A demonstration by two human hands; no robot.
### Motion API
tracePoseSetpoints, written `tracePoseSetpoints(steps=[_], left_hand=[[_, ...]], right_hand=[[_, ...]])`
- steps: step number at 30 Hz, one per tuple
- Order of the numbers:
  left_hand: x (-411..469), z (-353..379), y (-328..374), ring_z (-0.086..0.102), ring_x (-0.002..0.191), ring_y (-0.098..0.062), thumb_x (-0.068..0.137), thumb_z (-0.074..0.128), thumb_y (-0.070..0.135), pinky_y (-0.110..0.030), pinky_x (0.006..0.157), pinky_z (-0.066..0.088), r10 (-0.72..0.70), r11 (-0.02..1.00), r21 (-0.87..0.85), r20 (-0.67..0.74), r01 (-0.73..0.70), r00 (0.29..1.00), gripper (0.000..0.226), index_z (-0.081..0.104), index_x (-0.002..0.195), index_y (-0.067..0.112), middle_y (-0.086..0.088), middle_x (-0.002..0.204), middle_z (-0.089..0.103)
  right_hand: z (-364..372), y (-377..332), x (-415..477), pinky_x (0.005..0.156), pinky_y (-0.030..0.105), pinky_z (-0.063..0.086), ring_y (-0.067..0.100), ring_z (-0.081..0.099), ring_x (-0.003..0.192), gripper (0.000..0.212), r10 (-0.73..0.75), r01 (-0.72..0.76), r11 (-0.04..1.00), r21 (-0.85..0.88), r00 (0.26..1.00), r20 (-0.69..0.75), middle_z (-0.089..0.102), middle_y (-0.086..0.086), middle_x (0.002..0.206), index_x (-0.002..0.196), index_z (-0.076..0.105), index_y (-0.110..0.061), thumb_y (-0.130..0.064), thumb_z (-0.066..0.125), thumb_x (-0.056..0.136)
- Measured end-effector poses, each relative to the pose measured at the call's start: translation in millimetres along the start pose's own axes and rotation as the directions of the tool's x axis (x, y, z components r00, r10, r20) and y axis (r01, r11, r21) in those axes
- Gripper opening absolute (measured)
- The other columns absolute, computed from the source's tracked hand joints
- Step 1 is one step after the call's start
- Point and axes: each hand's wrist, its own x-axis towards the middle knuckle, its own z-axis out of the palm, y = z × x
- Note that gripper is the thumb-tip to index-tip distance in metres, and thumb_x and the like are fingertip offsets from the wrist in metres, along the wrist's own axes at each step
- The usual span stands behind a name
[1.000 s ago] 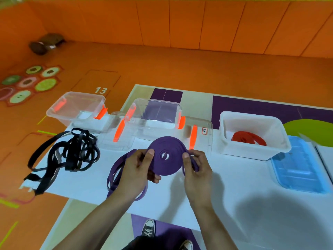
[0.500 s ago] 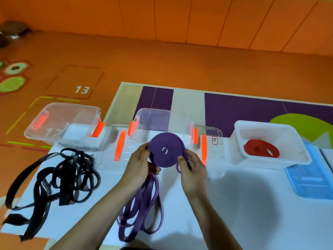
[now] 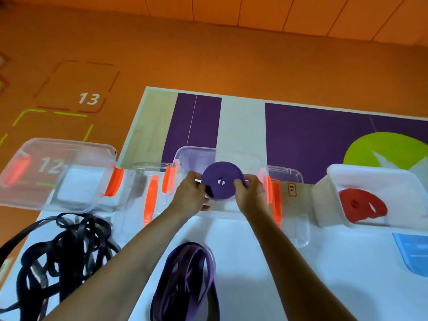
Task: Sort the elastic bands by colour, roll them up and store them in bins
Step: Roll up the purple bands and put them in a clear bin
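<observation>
Pinching flat purple coil [image 3: 221, 180] btwn left hand [image 3: 188, 196] & right hand [image 3: 251, 196], at clear plastic bin [image 3: 192, 155]

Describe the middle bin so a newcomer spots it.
Three bins line the white table's far edge. The middle bin is clear with orange latches. Only it has the purple roll held before it; the left bin is also clear, the right bin white.

- "13" [image 3: 89, 98] is printed on the orange floor [image 3: 208, 66].
- "12" [image 3: 50, 165] is seen through the left clear bin [image 3: 69, 147].
- The red-framed lid label [image 3: 292, 189] cannot be read.
</observation>
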Motion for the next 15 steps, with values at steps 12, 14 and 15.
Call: tracePoseSetpoints(steps=[12,14,15], left_hand=[[98.1,23.6,-36.8,0.056,0.123,-0.04,0.103,0.045,0.014,-0.039,0.099,0.046,-0.218,0.79,0.599,0.076,0.13,0.973,0.036,0.054,0.132,-0.005,-0.026,0.138,0.054],[100.5,27.5,-41.3,0.06,0.112,-0.036,0.103,0.041,0.01,-0.038,0.086,0.047,-0.249,0.749,0.655,0.136,0.102,0.959,0.033,0.055,0.129,-0.003,-0.024,0.133,0.058],[100.2,28.1,-42.2,0.06,0.104,-0.033,0.102,0.039,0.008,-0.035,0.077,0.045,-0.257,0.734,0.674,0.159,0.085,0.953,0.032,0.055,0.127,-0.001,-0.022,0.13,0.06]], right_hand=[[54.8,51.1,97.0,0.086,0.043,0.051,0.038,0.063,0.105,0.077,0.321,-0.188,0.896,-0.401,0.901,0.293,0.067,0.018,0.121,0.122,0.057,-0.006,-0.05,0.045,0.059],[55.2,50.7,100.4,0.084,0.042,0.051,0.04,0.062,0.11,0.077,0.332,-0.19,0.891,-0.412,0.892,0.307,0.066,0.018,0.122,0.124,0.055,-0.005,-0.048,0.045,0.061],[54.3,48.0,99.9,0.082,0.041,0.05,0.04,0.062,0.112,0.075,0.338,-0.193,0.891,-0.412,0.887,0.316,0.066,0.018,0.123,0.127,0.054,-0.005,-0.047,0.048,0.065]])
